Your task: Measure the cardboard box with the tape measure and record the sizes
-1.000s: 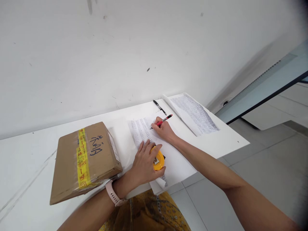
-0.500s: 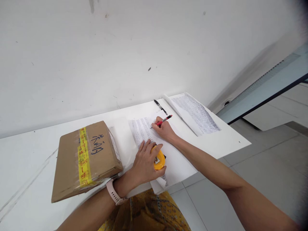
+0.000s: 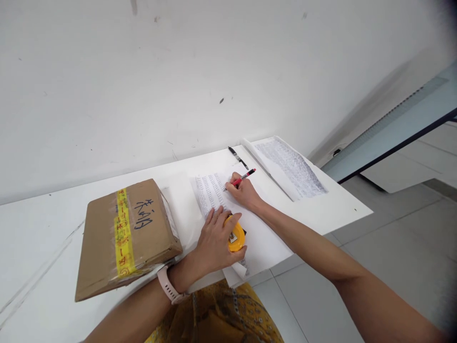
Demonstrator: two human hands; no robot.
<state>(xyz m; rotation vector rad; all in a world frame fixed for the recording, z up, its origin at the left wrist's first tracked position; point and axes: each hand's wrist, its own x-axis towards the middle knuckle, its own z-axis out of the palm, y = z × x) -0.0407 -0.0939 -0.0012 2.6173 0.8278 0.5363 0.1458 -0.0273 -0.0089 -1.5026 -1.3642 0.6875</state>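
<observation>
A red pen [image 3: 243, 177] is gripped in my right hand [image 3: 243, 191], its tip at the written sheet of paper [image 3: 210, 188]. My left hand [image 3: 217, 240] rests on the same paper, its thumb and forefinger curled round a yellow tape measure [image 3: 236, 237]. The other left fingers lie on the rows of writing, and part of the sheet is hidden under both hands. To the left of my left hand stands a cardboard box [image 3: 117, 233] with yellow tape and dark handwriting.
A black pen [image 3: 238, 157] lies behind my right hand. Further right is a sheet densely covered in writing [image 3: 291, 164]. The white table [image 3: 339, 197] runs along a marked white wall [image 3: 214, 71]; its right edge drops to a tiled floor [image 3: 392, 247].
Both hands keep nearly the same places, with the red pen at the paper and the tape measure held. The view has shifted very slightly.
</observation>
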